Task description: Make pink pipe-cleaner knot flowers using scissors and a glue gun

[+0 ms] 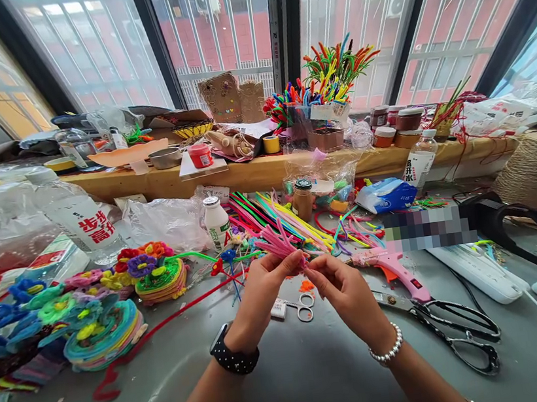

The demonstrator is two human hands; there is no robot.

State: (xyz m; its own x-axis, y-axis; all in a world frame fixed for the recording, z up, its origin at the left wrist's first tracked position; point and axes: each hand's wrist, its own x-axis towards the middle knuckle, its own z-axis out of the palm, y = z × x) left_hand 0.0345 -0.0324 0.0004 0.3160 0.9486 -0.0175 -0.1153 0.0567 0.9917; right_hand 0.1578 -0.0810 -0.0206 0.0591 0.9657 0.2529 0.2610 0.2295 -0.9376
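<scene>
My left hand (270, 285) is closed around a bundle of pink pipe cleaners (278, 240), whose ends fan out up and to the left. My right hand (346, 291) pinches the lower end of the same bundle, fingertips close to the left thumb. Exactly how the strands meet between the fingers is hidden. Small scissors (304, 308) lie on the table just below the hands. To the right, a pink glue gun (409, 275) rests beside large black-handled scissors (456, 331). Behind the hands, long pipe cleaners (295, 220) in many colours lie in a loose heap.
Finished fuzzy flowers (60, 309) and round coiled pieces (103, 335) crowd the left. A white bottle (217, 224), a brown jar (303, 198) and a water bottle (84, 222) stand behind. A white power strip (479, 275) and a twine spool (536, 169) are at right.
</scene>
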